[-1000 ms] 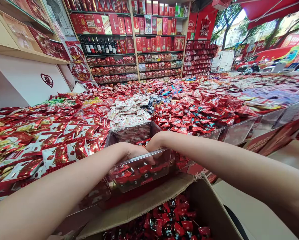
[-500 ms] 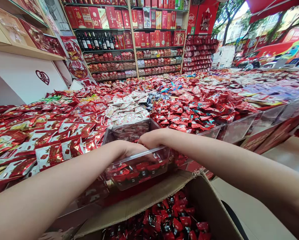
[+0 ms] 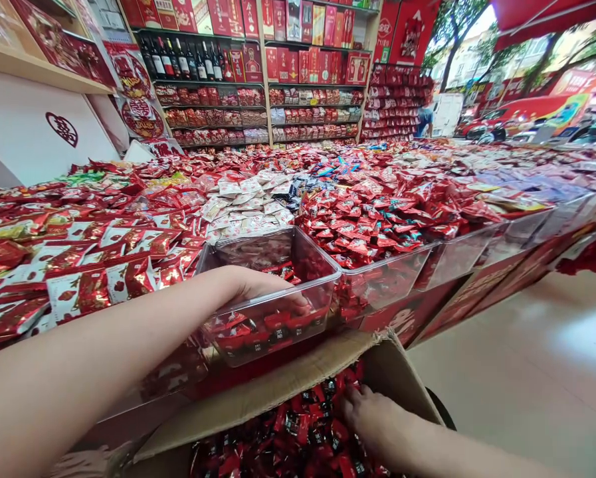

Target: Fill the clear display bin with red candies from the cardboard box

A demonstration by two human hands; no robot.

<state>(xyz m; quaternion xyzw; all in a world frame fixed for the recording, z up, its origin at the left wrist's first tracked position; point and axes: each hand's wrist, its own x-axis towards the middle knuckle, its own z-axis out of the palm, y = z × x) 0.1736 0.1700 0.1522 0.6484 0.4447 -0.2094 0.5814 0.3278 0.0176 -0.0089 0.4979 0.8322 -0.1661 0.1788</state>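
Note:
A clear plastic bin [image 3: 270, 348] holds a low layer of red-and-black wrapped candies. My left hand [image 3: 272, 287] is inside it, palm down over the candies, fingers stretched out and partly seen through the front wall. Below stands an open cardboard box [image 3: 262, 398] with many of the same wrapped candies [image 3: 298, 428]. My right hand [image 3: 375, 418] reaches into the box's right side and touches the candies. Its fingers are bent and slightly apart, with the tips partly hidden among the wrappers; no candy is plainly gripped.
Red-and-white snack packets [image 3: 128, 282] are heaped left of the bin, white packets [image 3: 248, 199] behind it, red packets [image 3: 367, 226] to the right. Clear bin walls [image 3: 387, 282] line the display's front edge. Shelves with bottles [image 3: 183, 60] stand behind. Pale floor [image 3: 501, 358] lies right.
My right hand has left the plastic bin and moved down into the cardboard box. My left hand stays in the bin. The view has shifted slightly.

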